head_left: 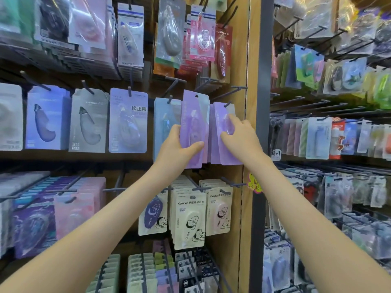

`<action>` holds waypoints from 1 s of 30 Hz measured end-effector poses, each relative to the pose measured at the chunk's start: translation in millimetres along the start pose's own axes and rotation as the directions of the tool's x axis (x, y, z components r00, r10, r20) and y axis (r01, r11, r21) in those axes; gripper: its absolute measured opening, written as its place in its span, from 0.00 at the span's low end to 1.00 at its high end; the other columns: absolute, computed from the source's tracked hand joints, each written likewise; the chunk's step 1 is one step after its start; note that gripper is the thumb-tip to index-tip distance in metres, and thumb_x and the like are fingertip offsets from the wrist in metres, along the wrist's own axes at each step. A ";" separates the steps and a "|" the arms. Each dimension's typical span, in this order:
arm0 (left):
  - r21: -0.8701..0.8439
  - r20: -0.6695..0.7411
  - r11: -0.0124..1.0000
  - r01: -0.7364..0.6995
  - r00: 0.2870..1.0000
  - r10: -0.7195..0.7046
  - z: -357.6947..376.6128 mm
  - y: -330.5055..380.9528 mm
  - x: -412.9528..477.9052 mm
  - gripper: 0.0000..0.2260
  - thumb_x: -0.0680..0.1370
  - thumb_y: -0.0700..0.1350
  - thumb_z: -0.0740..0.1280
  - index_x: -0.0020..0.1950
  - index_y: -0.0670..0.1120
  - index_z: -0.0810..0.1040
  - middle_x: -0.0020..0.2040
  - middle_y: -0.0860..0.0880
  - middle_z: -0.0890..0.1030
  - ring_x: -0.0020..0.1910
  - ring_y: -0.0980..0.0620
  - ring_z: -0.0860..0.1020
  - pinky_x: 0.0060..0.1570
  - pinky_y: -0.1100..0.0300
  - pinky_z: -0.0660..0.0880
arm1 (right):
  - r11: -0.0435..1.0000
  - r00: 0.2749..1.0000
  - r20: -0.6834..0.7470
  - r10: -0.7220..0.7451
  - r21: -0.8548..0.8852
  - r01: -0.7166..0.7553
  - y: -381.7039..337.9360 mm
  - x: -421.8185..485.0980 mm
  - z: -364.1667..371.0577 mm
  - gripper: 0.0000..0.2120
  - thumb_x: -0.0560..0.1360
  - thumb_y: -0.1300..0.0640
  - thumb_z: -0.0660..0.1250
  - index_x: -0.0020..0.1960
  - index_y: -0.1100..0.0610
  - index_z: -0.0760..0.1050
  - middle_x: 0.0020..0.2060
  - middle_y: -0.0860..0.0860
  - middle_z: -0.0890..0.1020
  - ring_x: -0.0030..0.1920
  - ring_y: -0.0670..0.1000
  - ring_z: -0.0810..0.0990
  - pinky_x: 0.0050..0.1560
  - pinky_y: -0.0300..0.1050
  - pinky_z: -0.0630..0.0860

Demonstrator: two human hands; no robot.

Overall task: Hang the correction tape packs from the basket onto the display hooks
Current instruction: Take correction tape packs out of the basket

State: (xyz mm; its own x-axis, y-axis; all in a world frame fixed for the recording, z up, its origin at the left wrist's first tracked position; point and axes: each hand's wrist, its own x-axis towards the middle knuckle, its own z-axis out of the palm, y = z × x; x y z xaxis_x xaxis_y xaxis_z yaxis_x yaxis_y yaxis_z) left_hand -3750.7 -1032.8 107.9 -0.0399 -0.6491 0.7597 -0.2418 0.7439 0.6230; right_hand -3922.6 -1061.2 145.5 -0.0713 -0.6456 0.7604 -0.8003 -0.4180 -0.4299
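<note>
left hand (177, 144) clamped on a flat glossy lilac correction tape pack (193, 115), right hand (239, 134) laid loosely uncurled against hung lilac packs (227, 154), thin dark metal hook (228, 104)

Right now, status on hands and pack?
Left hand grips purple pack, hole not on any hook. Right hand presses hung packs. Hook tip exposed.

Worn on the head, wide-angle, facing straight into the display (220, 256) at close range, pitched slightly down; post (257, 208) just right of centre, rows bending away toward both side edges.
</note>
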 end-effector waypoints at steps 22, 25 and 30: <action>0.693 0.128 0.575 -0.434 0.859 0.495 21.2 2.1 19.4 0.20 0.78 0.54 0.61 0.61 0.40 0.76 0.55 0.42 0.79 0.53 0.42 0.77 0.51 0.51 0.74 | 0.960 0.988 -0.152 -0.031 0.272 0.072 -8.7 -12.4 -10.0 0.31 0.79 0.53 0.61 0.78 0.43 0.53 0.61 0.51 0.69 0.54 0.47 0.68 0.55 0.46 0.69; 0.772 0.090 0.490 -0.405 0.833 0.546 15.3 -0.1 29.7 0.16 0.75 0.45 0.65 0.59 0.39 0.78 0.57 0.37 0.78 0.53 0.36 0.77 0.50 0.47 0.76 | 0.977 0.993 -0.115 0.024 0.213 0.001 -7.1 -2.9 -13.5 0.27 0.78 0.52 0.60 0.76 0.44 0.59 0.60 0.53 0.71 0.56 0.54 0.72 0.56 0.51 0.73; 0.842 0.206 0.415 -0.345 0.916 0.344 14.2 -1.0 35.9 0.25 0.80 0.52 0.63 0.75 0.45 0.65 0.76 0.39 0.61 0.75 0.39 0.59 0.73 0.47 0.56 | 0.993 0.999 -0.005 0.033 0.116 -0.032 3.3 2.9 -17.1 0.27 0.79 0.52 0.58 0.76 0.45 0.58 0.68 0.56 0.70 0.60 0.57 0.72 0.55 0.53 0.75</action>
State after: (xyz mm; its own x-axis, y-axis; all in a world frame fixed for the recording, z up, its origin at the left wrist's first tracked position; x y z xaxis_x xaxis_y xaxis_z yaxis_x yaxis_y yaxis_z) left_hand -3765.7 -1059.0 131.9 -0.3198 -0.3718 0.8715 -0.9027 0.3991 -0.1610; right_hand -3935.7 -1053.6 154.6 -0.1004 -0.6556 0.7484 -0.7235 -0.4683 -0.5073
